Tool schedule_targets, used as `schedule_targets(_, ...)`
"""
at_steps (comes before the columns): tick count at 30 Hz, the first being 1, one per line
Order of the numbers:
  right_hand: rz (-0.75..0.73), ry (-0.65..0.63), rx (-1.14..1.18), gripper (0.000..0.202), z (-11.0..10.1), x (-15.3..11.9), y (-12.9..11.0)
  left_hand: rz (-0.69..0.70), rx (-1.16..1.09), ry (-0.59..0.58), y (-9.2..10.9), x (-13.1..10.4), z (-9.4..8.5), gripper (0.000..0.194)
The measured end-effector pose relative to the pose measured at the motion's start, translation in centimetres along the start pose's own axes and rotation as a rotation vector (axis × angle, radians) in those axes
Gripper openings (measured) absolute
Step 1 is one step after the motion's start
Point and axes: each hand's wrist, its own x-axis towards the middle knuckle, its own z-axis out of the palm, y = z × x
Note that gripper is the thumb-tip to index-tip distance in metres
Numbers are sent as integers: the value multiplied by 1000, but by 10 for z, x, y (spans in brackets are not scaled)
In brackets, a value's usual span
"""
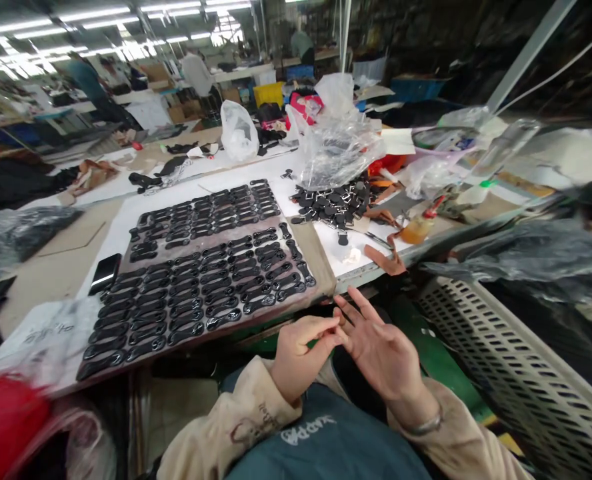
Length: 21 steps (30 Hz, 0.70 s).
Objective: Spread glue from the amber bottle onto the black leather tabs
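Observation:
My left hand (303,353) is closed in a pinch on a finger of my right hand, over my lap in front of the table edge. My right hand (383,357) has its palm turned up and its other fingers spread, with nothing lying in it. Just beyond my hands, a board (176,243) carries rows of glossy black strap-like pieces (216,283) with rounded ends. To its right lies a loose heap of black tabs with metal buckles (333,203).
A black phone (105,273) lies left of the board. Clear plastic bags (341,150) cover the back of the heap. A bottle of amber liquid (416,228) stands near the right table edge. A slotted plastic crate (516,360) is at my right. People stand at far tables.

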Motion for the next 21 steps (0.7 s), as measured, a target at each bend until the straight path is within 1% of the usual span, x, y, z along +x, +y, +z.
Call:
schedule_targets(1, -22, -5, -52, 59, -1, -2, 3, -42, 7, -5, -1, -1, 1, 15)
schedule_targets(3, -82, -27, -176, 58, -4, -7, 9, -195, -24, -16, -4, -3, 2, 9)
schedule_targets(5, -164, -81, -368, 61, -9, -11, 14, -357, -85, -31, -10, -7, 2, 5)
schedule_targets(6, -204, -119, -490, 65, -12, -13, 16, -412, -110, -45, -14, -8, 1, 4)
schedule_targets(8, -251, -204, -708, 70, -18, -17, 19, -461, -132, -87, -21, -12, -1, 5)
schedule_targets(9, -254, -238, -777, 71, -20, -18, 20, -464, -126, -112, -24, -13, -2, 7)
schedule_targets(11, -241, -288, -846, 70, -24, -19, 23, -455, -83, -163, -30, -16, -5, 9)
schedule_targets(14, -200, -306, -890, 70, -28, -19, 25, -413, -22, -218, -35, -22, -8, 8)
schedule_targets(16, -139, -287, -845, 68, -36, -17, 26, -408, -97, -213, -36, -26, -7, 12)
schedule_targets(19, -31, -222, -597, 67, -59, -5, 28, -447, -264, -142, -40, -28, -3, 16)
schedule_targets(21, 58, -165, -470, 66, -77, 9, 31, -435, -256, -79, -43, -26, 0, 20)
